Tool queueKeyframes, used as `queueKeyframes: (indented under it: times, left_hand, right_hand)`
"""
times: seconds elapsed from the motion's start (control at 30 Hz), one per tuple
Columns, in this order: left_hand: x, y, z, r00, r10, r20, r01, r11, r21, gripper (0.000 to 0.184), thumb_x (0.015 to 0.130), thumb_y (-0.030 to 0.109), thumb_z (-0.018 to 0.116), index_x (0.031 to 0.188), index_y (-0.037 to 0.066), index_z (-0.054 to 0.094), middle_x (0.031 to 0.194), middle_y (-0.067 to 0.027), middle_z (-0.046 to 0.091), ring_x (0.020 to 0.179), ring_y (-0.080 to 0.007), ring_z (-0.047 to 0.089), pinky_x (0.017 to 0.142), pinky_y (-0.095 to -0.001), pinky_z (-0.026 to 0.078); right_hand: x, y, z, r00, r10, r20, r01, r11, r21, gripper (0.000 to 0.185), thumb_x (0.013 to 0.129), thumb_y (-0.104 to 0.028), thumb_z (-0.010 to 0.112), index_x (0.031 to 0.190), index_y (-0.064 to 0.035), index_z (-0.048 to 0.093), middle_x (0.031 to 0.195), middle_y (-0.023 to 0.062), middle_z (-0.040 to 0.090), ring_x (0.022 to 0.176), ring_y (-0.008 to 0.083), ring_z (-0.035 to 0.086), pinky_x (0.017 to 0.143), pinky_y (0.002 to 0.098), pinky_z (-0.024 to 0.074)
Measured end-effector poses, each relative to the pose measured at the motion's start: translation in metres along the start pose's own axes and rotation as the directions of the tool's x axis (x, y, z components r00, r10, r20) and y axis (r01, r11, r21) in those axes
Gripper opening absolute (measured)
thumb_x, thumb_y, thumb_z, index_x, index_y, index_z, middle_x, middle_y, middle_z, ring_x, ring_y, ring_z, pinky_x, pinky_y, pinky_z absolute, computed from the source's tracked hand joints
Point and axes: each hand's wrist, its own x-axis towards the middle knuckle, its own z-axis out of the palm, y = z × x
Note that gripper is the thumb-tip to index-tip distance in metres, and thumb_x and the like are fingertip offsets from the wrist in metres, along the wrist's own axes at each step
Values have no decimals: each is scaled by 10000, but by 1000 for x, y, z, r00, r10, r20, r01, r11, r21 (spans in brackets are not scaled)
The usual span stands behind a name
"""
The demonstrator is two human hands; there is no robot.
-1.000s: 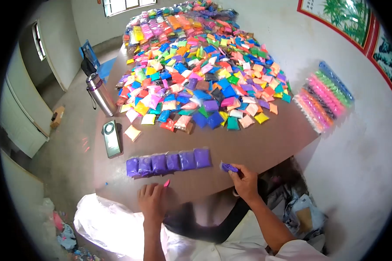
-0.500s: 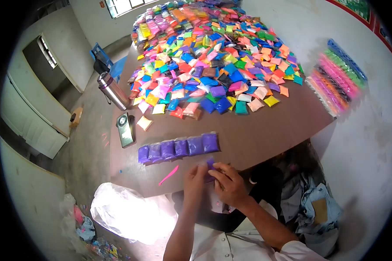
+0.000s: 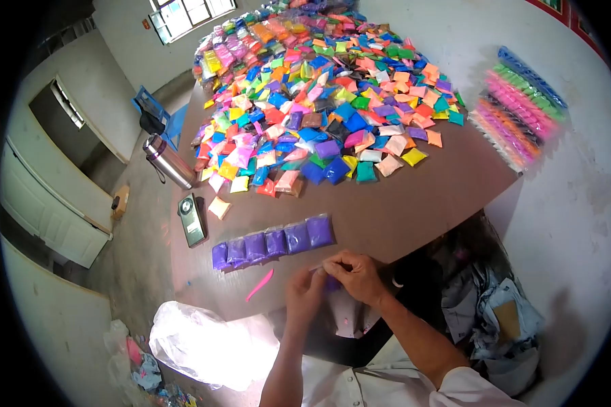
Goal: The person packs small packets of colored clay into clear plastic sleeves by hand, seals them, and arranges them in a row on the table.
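At the table's near edge, my left hand and my right hand are close together, fingers pinched at the top edge of a small clear packet of purple filling. The packet hangs below the fingertips, mostly hidden behind my right hand. Just beyond my hands lies a row of several purple packets, side by side and touching. A pink plastic knife-like tool rests on the table to the left of my left hand.
A large heap of colourful packets covers the table's far part. A steel flask and a dark phone-like device stand and lie at left. Bundled coloured packs sit by the right wall. A white plastic bag hangs below the near edge.
My fingertips have shifted to the packet's top edge, and the purple part now sits lower, beneath my right hand. The camera view has tilted slightly. The packet row stays in place.
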Motion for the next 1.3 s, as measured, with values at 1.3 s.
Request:
queueKeyframes:
  times: [1.3]
  left_hand:
    - [-1, -10, 9, 994, 47, -100, -47, 999, 1, 202, 1009, 212, 684, 1055, 16, 704, 882, 35, 672, 751, -20, 564, 652, -189, 428]
  right_hand:
    - [0, 2, -2, 999, -38, -21, 38, 999, -4, 150, 996, -122, 669, 1061, -1, 728, 908, 32, 711, 823, 99, 629, 739, 260, 519]
